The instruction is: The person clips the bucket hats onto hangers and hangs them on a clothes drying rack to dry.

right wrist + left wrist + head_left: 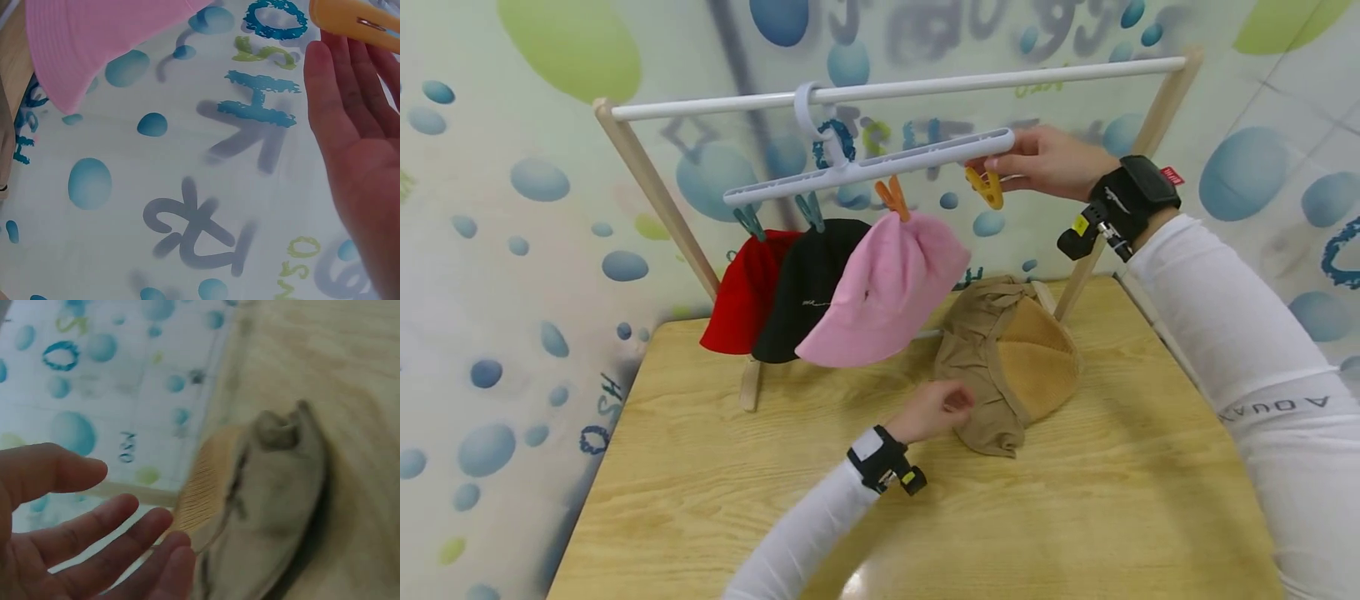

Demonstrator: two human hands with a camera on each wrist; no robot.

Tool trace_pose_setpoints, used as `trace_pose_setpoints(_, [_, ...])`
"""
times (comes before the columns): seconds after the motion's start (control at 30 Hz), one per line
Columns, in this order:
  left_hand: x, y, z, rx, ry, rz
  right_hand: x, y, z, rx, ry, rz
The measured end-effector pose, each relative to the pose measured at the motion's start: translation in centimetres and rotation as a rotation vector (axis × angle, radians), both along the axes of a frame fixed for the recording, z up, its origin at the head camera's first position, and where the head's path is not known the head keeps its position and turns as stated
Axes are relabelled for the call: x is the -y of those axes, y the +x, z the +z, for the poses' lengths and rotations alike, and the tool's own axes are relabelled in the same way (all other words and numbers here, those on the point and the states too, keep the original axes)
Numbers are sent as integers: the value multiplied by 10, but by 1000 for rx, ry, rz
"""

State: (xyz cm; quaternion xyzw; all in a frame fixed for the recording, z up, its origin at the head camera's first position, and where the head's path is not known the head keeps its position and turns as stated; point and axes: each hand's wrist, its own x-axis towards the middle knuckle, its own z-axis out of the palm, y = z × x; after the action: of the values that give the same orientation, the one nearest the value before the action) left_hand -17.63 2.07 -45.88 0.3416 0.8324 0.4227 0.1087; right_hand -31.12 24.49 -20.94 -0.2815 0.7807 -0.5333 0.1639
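A pale grey hanger [850,173] hooks over a white rail. From its clothespins hang a red bucket hat [741,300], a black bucket hat [793,308] and a pink bucket hat [887,292]. At the hanger's right end, my right hand [1048,162] pinches a yellow clothespin [987,187]; that clothespin shows close up in the right wrist view [356,22]. A brown hat [973,367] with a tan crown lies on the table. Beside its brim is my left hand [932,410], fingers loosely bent, holding nothing. The left wrist view shows these fingers [119,512] overlapping the hat.
The rail [1060,75] rests on wooden posts [651,192] standing on the wood-grain table [685,483]. Teal clothespins [810,211] and an orange clothespin [892,198] hold the hats. A bubble-patterned wall covering [490,275] stands behind and beside the table.
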Motion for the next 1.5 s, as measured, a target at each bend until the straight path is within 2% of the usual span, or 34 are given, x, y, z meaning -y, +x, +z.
trace_pose_setpoints(0.07, [-11,2,-13,-14,-59,-45,2,-1,-1,-13,6,-6])
trace_pose_setpoints(0.23, [-36,-2,-36,-158,-198,-116,8,-3,-6,-34,40,-18])
trace_pose_setpoints(0.3, [-43,-5,-43,-162,-218,-131,11,-3,-8,-37,56,-22])
trace_pose_setpoints(0.43, [-51,-9,-52,-120,-257,-181,12,-2,-9,-56,84,-38])
trace_pose_setpoints(0.5, [-53,-10,-56,-91,-301,-213,13,-1,-9,-61,85,-39])
trace_pose_setpoints(0.6, [-54,-10,-61,-104,-389,-226,14,-2,-9,-67,91,-38])
trace_pose_setpoints(0.83, [-51,-10,-55,-139,-593,-110,13,-4,-9,-54,81,-45])
trace_pose_setpoints(0.93, [-45,-10,-47,-156,-680,-103,11,-4,-11,-58,85,-49])
trace_pose_setpoints(1.07, [-38,-8,-38,-158,-752,-89,11,-3,-11,-63,91,-42])
trace_pose_setpoints(1.23, [-38,-3,-42,-207,-882,2,14,-3,-11,-54,93,-29])
trace_pose_setpoints(1.33, [-42,-1,-44,-213,-951,61,16,-4,-12,-44,87,-30])
trace_pose_setpoints(1.5, [-47,-1,-42,-247,-995,142,18,-5,-14,-68,126,-18])
